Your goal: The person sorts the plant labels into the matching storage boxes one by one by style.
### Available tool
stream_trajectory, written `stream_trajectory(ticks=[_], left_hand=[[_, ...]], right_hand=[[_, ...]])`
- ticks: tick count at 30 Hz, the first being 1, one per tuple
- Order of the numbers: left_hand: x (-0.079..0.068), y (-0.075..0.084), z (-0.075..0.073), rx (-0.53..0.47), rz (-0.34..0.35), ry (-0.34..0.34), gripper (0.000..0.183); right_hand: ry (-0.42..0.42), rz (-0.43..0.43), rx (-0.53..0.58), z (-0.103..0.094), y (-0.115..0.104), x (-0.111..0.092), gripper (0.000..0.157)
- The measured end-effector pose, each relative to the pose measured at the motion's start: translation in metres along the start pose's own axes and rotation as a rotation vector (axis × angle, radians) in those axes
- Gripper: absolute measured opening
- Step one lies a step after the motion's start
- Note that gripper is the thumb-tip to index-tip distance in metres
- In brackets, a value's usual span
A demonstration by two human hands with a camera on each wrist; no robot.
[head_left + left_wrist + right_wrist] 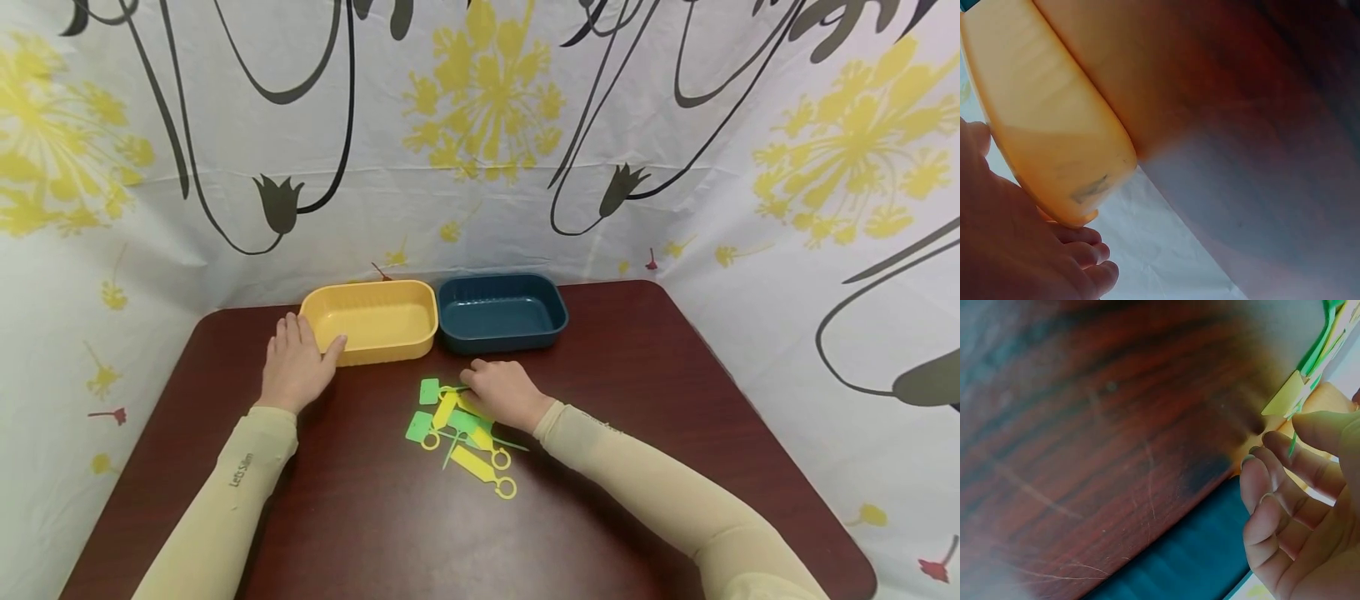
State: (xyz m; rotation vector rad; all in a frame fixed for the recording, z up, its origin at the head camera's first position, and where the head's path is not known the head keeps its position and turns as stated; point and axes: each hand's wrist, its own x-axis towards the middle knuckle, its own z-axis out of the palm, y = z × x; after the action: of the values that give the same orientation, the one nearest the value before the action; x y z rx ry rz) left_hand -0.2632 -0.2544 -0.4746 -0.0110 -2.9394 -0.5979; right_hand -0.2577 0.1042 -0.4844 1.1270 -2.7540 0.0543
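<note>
My left hand (295, 367) rests against the left end of a yellow plastic tray (382, 354), fingers straight and thumb near its front corner. The left wrist view shows the fingers (1088, 256) beside the tray's end. Over a loose pile of tags, my right hand (504, 390) pinches a thin green tail between thumb and index finger. That tail seems to belong to a green tag (429, 391) at the pile's upper left. Several yellow tags with rings, such as one yellow tag (472, 463), overlap other green tags (418, 427). The right hand hides part of the pile.
A dark blue tray (501, 343) stands right beside the yellow one at the back of the dark red-brown table (360, 500). Behind and on both sides hangs a white curtain (480, 217) with flower prints.
</note>
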Motion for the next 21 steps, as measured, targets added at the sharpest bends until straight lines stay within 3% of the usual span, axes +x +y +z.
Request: stream_trajectory(ticks=[21], left_hand=[[-0.0009, 0.0015, -0.0021, 0.023, -0.024, 0.003, 0.108]], right_hand=[[0.073, -0.019, 0.051, -0.0070, -0.0028, -0.0017, 0.010]])
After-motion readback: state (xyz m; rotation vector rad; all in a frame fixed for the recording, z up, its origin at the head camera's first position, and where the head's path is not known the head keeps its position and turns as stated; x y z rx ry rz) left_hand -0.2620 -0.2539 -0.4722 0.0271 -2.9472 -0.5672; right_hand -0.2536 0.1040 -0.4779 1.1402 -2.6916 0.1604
